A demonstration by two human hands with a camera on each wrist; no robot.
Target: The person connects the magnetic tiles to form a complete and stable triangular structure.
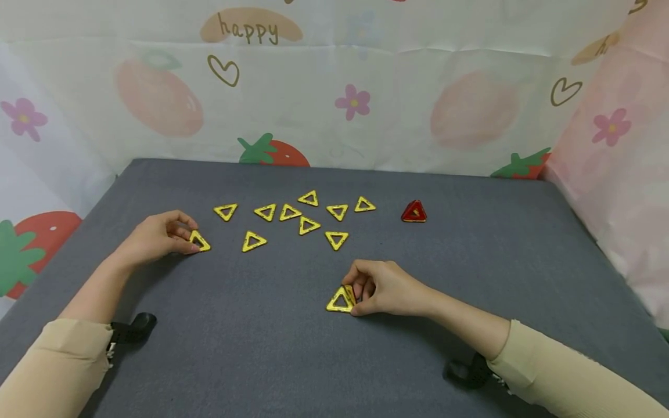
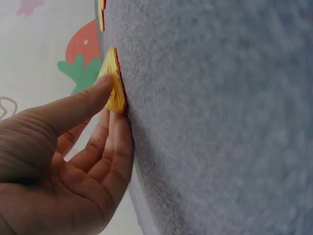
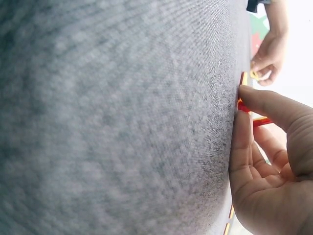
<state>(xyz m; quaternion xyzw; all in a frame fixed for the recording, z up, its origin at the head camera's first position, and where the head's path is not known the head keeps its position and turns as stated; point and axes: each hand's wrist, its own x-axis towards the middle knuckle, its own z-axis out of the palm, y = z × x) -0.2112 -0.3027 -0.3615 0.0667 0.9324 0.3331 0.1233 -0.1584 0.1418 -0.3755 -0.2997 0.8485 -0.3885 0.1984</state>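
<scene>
On the left of the grey table, my left hand [image 1: 157, 237] pinches a yellow triangular frame tile [image 1: 205, 242] by thumb and fingers. Its red edge shows in the left wrist view, where the tile [image 2: 112, 61] lies close along the cloth. Toward the front centre, my right hand [image 1: 389, 288] holds a yellow triangular tile [image 1: 340, 309] lying flat at its corner. A second tile [image 1: 351, 294] tilts up against that one, partly hidden by the right fingers. In the right wrist view, red edges of a tile [image 3: 261, 121] show between the fingers.
Several yellow triangular tiles lie scattered behind the hands, among them a tile [image 1: 254, 246] right of the left hand and a tile [image 1: 337, 234] behind the right. A red triangular piece [image 1: 414, 219] sits farther right. A printed cloth [image 1: 324, 87] hangs behind the table [image 1: 496, 232].
</scene>
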